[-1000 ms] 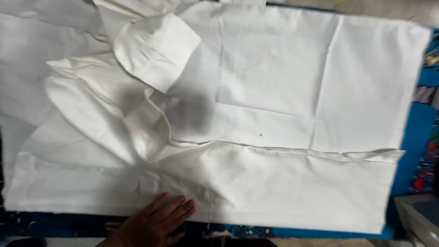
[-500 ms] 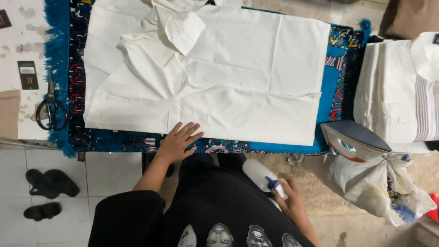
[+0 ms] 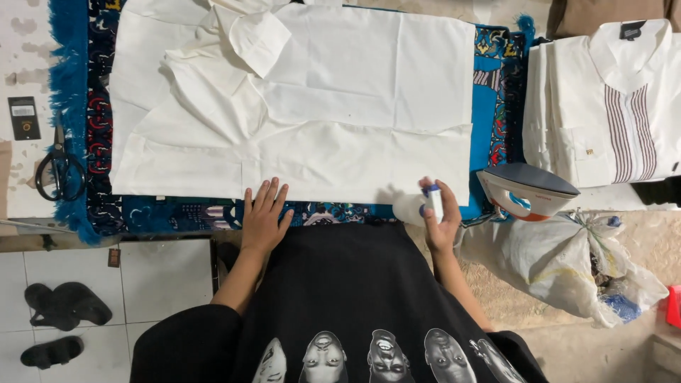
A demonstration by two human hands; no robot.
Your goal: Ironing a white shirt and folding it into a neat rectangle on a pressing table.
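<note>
Head view is showing the left hand (image 3: 264,216) lying open and flat on the near edge of the white garment (image 3: 305,106), pinning it smooth on the blue patterned counter (image 3: 489,92); the right hand (image 3: 438,216) is gripping a white spray bottle (image 3: 420,206), nozzle aimed at the cloth, iron (image 3: 528,190) resting just right

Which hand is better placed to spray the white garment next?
Right. The right hand already grips the spray bottle at the white garment edge; the left hand lies flat on its hem.
</note>
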